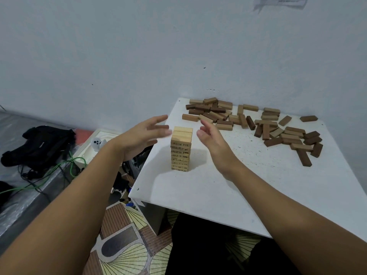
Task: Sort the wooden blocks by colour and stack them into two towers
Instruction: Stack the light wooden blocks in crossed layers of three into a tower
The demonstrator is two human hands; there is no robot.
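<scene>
While left hand (139,135) blurs, tower (181,148) numerals unreadable, right hand (213,138) open

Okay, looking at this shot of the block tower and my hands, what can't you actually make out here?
Head view only:
- Left hand: fingertips motion-blurred; contact with the light tower unclear.
- Numbers printed on the tower's blocks: too small to read fully.
- Loose brown blocks: overlapping, so the count is unsure.
- Paper on the wall: cut off by the top edge.
- Right hand looks open beside the tower, apparently apart.
</scene>
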